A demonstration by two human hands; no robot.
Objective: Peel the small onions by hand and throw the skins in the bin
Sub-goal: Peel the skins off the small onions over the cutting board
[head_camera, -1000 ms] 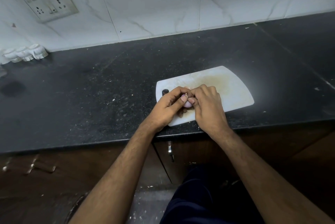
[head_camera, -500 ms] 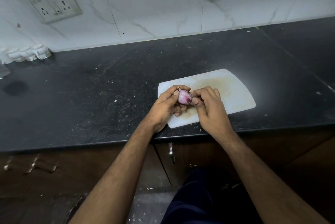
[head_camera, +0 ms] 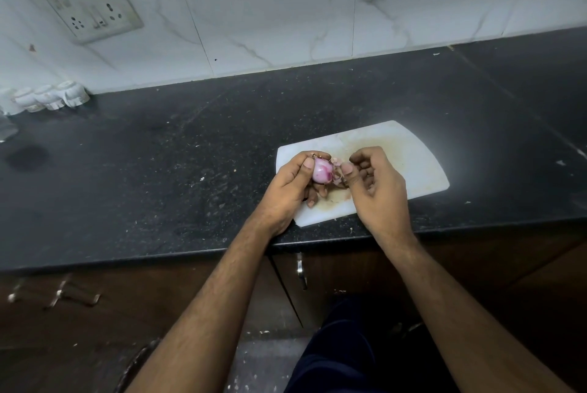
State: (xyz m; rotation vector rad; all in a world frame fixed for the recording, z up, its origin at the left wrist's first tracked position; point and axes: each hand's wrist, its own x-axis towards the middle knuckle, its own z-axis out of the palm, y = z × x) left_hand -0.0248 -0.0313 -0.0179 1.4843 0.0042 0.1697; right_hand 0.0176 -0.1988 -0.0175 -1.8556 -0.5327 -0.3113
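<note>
A small onion (head_camera: 321, 171), pink and partly bare, sits in the grip of the left hand (head_camera: 290, 189), with the thumb pressed on its near-left side and the other fingers curled under and behind it. The onion is held just above the left end of a white cutting board (head_camera: 413, 157), not resting on it. A flap of papery skin (head_camera: 336, 171) hangs off the onion's right side, still attached as far as can be seen. The right hand (head_camera: 378, 183) pinches that skin between thumb and forefinger, with the remaining fingers folded into the palm, so its grip is closed on the skin and sits just beside the onion.

The board lies near the front edge of the dark speckled surface (head_camera: 158, 176), towards its right half, set at a slant with one corner close to the edge. Its middle is stained yellowish brown.

Along the back edge, at the far left corner of the surface, stand a few small white jars (head_camera: 50, 97) against the marble-patterned wall tiles (head_camera: 270, 11). A switch and socket plate (head_camera: 89, 5) is fixed on the wall above them. Below the front edge are dark wooden cabinet doors with a metal handle (head_camera: 301, 273).
</note>
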